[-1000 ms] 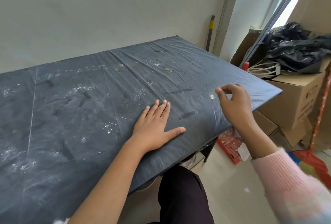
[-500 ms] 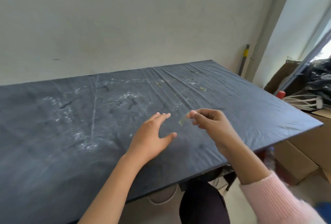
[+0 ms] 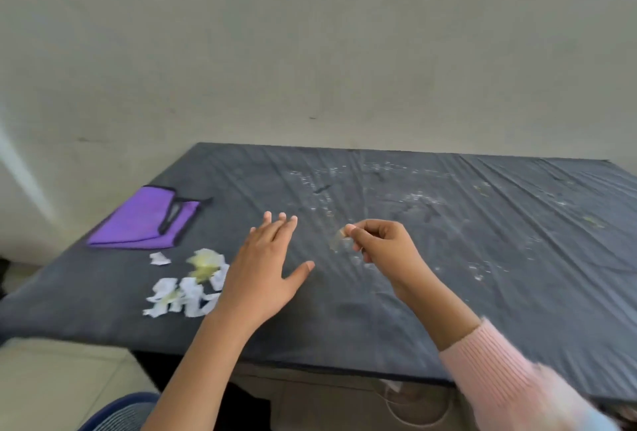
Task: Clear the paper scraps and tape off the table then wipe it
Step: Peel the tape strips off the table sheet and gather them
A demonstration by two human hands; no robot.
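My right hand [image 3: 382, 244] pinched what looked like a clear tape strip [image 3: 340, 240] above the table [image 3: 482, 275]. My left hand [image 3: 265, 268] hovered with fingers spread beside the paper scraps [image 3: 186, 286].

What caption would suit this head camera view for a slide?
Right hand pinching a clear tape piece above the black table; left hand open beside paper scraps and purple cloth.

Right arm wears a ribbed pink sleeve [image 3: 493, 372]; left forearm [image 3: 206, 354] bare.
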